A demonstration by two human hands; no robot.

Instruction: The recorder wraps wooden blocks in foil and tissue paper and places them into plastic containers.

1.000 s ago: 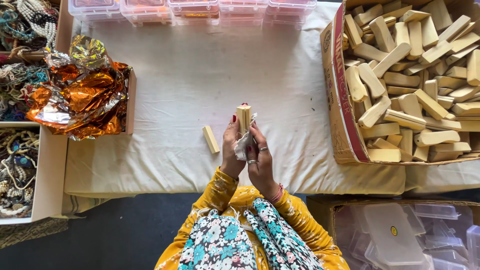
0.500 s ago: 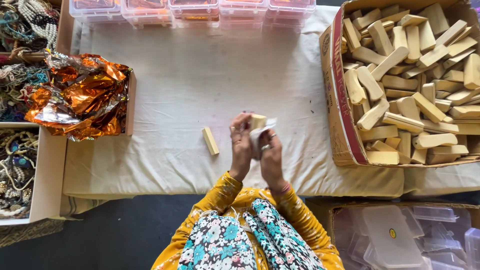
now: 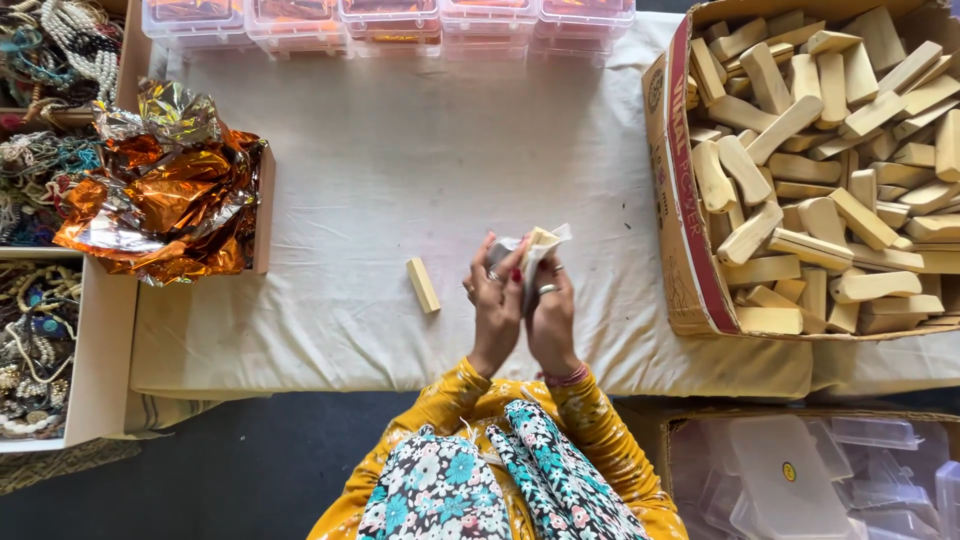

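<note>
**Wooden block held in a cloth over the table**

A small wooden block [image 3: 541, 238] is gripped between both hands above the white table cover [image 3: 400, 170], near the front edge and about midway across. The left hand [image 3: 496, 300] is closed around a pale cloth [image 3: 525, 262] that is wrapped about the block's lower part; only the block's top end is seen above the fingers. The right hand [image 3: 552, 312] is pressed against the same bundle from the other side, its fingers curled shut on cloth and block. The two hands are touching each other. How much of the block is covered cannot be told.

A second block [image 3: 422, 285] is laid flat on the cover, just left of the left hand and apart from it. A carton [image 3: 682, 210] heaped with many like blocks is set at the right. Crumpled orange foil [image 3: 165, 195] is piled in a box at the left, beside trays of beads [image 3: 40, 340]. A row of clear plastic boxes [image 3: 390, 18] is lined along the far edge, and clear lids [image 3: 790, 480] are stacked at the lower right.
</note>
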